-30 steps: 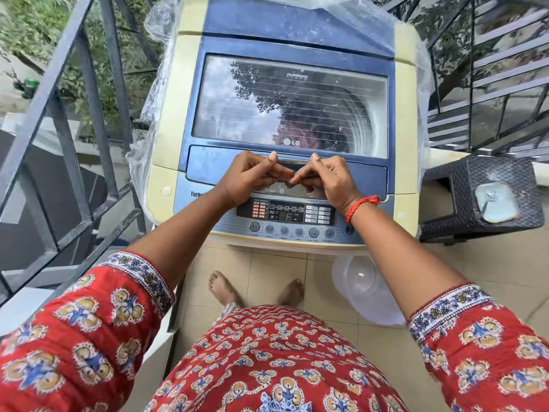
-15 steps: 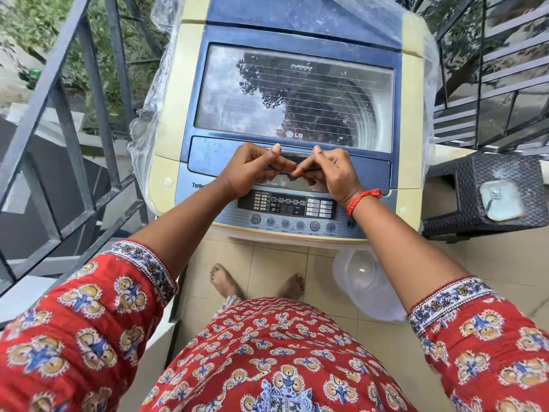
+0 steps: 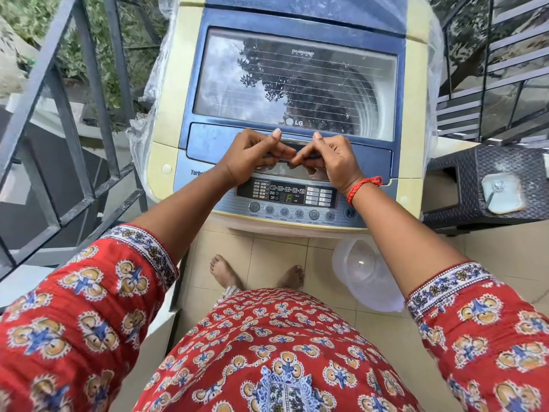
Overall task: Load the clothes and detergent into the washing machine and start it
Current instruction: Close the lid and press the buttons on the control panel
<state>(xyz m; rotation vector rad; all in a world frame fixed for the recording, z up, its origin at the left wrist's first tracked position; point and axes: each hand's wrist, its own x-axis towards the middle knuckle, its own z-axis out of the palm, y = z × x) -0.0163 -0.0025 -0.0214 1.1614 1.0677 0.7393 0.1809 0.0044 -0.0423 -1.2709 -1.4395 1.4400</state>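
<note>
Left hand (image 3: 252,157) grips the lid handle (image 3: 289,143) of the washing machine (image 3: 166,114), fingers curled under, thumb on top; lid (image 3: 297,84) down; right hand (image 3: 329,159) grips likewise; dark stool (image 3: 463,185) beside machine.

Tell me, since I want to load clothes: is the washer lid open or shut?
Shut. The lid lies flat on the washer, both hands gripping its front handle.
</note>
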